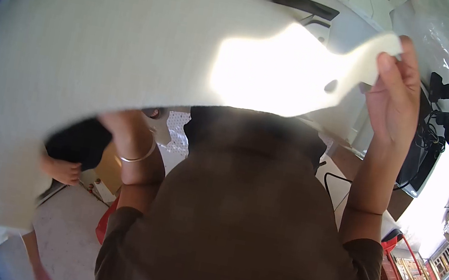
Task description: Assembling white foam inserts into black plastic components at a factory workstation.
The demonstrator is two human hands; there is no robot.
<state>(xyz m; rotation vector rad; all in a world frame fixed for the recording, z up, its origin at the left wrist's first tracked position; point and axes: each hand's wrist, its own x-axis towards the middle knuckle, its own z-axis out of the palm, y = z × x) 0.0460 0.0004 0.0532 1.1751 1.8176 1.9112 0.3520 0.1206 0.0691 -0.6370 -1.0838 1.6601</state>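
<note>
Raised before the chest, a large pale sheet [135, 36], sweeping from the left rim across the upper view to a narrow, curved end at the right, with a glaring bright patch toward that end and a small dark hole [331, 86] near it. Pinched at the narrow tip between thumb and fingers of the right hand [396, 97], with the grip pressed together on the sheet and the bare forearm upright beneath. At the left, a bent left forearm [139, 170] with a thin pale bracelet [144, 155], running up behind the sheet; left hand hidden there, so impossible to tell the state of that grip. Just past the sheet's upper edge, a flat dark strip [303, 4]; farther right, clear plastic wrapping [440, 42]. Beside the right hand, tangled black cables [432, 133]. Between the forearms, a dark brown shirt [252, 222]. Just beside the sheet's lower left part, another person's hand [62, 170], near black clothing [82, 140]. Toward the lower right rim, well apart from the sheet, a red frame [393, 244] beside rows of slim things.
</note>
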